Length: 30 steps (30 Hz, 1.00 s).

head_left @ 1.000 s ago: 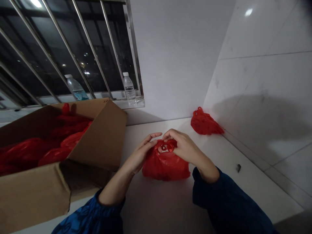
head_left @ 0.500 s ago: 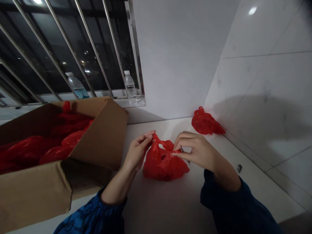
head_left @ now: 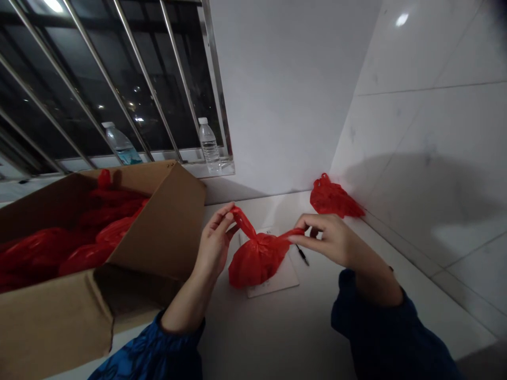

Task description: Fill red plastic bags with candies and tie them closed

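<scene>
Between my hands is a red plastic bag (head_left: 255,264), bulging at the bottom and drawn together at its neck. My left hand (head_left: 214,237) pinches one handle of it, pulled up and to the left. The other handle stretches to the right, gripped between the thumb and fingers of my right hand (head_left: 327,237). What the bag contains is hidden. Under it lies a pale flat booklet or sheet (head_left: 277,285), partly covered. A black pen (head_left: 303,255) rests just below my right hand.
On the left stands an open cardboard box (head_left: 162,221) with several red bags (head_left: 99,227) inside. Another red bag (head_left: 332,198) lies by the wall at the back right. Two plastic bottles, one clear (head_left: 209,145) and one with a blue label (head_left: 122,145), stand on the sill by the barred window.
My hands have moved apart, pulling the two handles outward. The bag's neck has tightened, and the bag has shifted slightly left, uncovering the pale booklet or sheet and more of the pen.
</scene>
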Tool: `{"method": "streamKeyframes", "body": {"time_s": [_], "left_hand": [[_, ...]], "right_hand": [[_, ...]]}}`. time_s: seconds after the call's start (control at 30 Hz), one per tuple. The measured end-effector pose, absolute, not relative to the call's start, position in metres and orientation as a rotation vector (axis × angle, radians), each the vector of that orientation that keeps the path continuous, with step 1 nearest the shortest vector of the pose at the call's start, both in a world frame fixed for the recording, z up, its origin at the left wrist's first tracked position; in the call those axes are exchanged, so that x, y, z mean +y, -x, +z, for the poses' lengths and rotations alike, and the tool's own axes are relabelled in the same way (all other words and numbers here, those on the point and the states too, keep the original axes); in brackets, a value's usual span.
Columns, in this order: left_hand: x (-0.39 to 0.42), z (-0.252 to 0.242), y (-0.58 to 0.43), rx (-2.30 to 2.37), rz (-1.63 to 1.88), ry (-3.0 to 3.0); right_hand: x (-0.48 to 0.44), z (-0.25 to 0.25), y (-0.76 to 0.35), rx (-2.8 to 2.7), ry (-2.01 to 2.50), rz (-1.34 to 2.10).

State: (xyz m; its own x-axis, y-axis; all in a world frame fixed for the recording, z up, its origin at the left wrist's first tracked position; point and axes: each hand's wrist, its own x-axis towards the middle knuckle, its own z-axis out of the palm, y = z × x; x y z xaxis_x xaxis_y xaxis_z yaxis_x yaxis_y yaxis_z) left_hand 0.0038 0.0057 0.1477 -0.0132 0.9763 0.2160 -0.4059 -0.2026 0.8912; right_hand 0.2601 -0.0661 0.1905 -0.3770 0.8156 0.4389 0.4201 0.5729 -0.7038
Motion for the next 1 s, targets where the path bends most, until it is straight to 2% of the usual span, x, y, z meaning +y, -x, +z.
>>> {"method": "streamKeyframes", "body": {"time_s": [0.1,0.2,0.27,0.43,0.63,0.87,1.0], "left_hand": [[-0.008,0.146,-0.004,0.739,1.427,-1.315],[-0.022,0.121,0.007,0.906,1.285,-1.558],[-0.030,0.099,0.015,1.047,1.118,-1.690],[-0.033,0.073,0.006,1.178,0.956,-2.004],[-0.020,0.068,-0.008,1.337,0.888,-2.390],[-0.016,0.024,0.004,1.471,0.597,-2.604],[-0.014,0.016,0.004,1.462,0.568,-2.579]], "right_hand": [[-0.051,0.180,-0.261,-1.969,0.933,0.879],[-0.039,0.164,-0.279,-2.061,0.762,1.257],[-0.032,0.148,-0.288,-2.139,0.788,1.295],[-0.023,0.087,-0.255,-2.185,1.015,0.769],[-0.026,0.028,-0.188,-2.225,1.145,0.369],[-0.027,-0.003,-0.179,-2.226,1.248,0.230],[-0.024,-0.015,-0.179,-2.223,1.223,0.221]]}}
